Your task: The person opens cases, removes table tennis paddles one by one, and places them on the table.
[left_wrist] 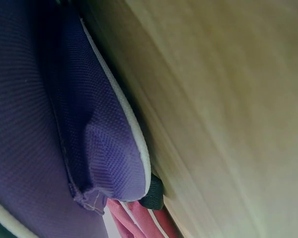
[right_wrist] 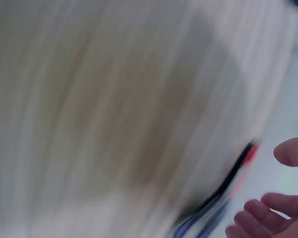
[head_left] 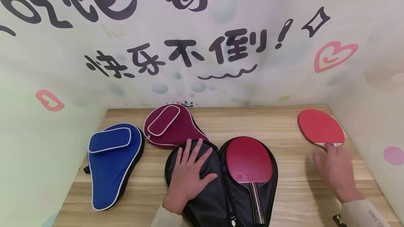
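Observation:
A black paddle case (head_left: 217, 202) lies unfolded. Its right half holds a table tennis paddle (head_left: 249, 160) with red rubber, handle toward me. My left hand (head_left: 189, 181) rests flat on the case's left half with fingers spread. At the far right, a second red table tennis paddle (head_left: 320, 127) lies on the table; my right hand (head_left: 336, 167) is over its handle, which is mostly hidden in the head view. In the right wrist view, the right hand (right_wrist: 273, 213) has its thumb and fingers apart, beside the blurred paddle edge (right_wrist: 228, 183).
A blue case (head_left: 110, 174) with white piping lies at the left; its fabric (left_wrist: 104, 148) fills much of the left wrist view. Behind the black case lies a maroon case (head_left: 172, 130). A printed backdrop (head_left: 202, 90) borders the wooden table (head_left: 296, 192).

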Tool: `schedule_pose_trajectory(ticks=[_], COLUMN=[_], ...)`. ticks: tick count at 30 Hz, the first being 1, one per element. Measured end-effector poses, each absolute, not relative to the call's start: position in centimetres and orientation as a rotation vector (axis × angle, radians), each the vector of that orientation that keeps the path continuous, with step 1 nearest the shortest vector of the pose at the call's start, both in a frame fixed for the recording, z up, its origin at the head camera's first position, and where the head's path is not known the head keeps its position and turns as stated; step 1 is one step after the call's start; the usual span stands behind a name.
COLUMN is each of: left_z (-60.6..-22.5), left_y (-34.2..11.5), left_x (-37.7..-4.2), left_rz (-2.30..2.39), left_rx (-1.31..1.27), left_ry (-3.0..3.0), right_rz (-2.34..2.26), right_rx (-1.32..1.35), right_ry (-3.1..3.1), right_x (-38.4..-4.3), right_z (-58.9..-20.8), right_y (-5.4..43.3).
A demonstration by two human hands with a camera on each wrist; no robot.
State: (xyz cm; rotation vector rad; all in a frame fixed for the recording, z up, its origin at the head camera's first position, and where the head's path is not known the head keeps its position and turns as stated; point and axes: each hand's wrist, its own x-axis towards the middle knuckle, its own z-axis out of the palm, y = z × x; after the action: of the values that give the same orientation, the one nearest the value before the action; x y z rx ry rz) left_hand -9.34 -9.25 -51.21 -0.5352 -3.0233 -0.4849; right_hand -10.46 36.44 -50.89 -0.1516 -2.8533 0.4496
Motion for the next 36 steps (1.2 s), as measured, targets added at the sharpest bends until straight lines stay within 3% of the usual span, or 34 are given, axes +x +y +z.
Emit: schedule_pose_trajectory(ticks=[10, 16, 24, 32, 36], left_z=[-51.0, -51.0, -51.1, -51.2, -51.1], left_y=[-9.1, -9.0, -9.1, -9.1, -9.0], left_x=[-9.4, -9.4, -9.5, -9.5, -9.5], left_rz=[-0.493, -0.482, -0.458, -0.458, -0.462], left_rx=[-0.529, -0.530, -0.526, -0.525, -0.531], left_ry=[-3.024, -3.033, -3.034, -3.039, -3.035], right_rz=[0.673, 0.669, 0.655, 0.540, 0.651], right_rx=[0.226, 0.220, -0.038, 0.223, 0.143], right_ry=[-2.857, -2.908, -3.159, -2.825, -2.817], right_x=[-6.5, -3.5, -1.2, -0.4, -0.2], right_z=[-49.6, -50.0, -50.9, -54.3, -53.6], right_y=[24.4, 20.3, 18.3, 18.7, 19.0])
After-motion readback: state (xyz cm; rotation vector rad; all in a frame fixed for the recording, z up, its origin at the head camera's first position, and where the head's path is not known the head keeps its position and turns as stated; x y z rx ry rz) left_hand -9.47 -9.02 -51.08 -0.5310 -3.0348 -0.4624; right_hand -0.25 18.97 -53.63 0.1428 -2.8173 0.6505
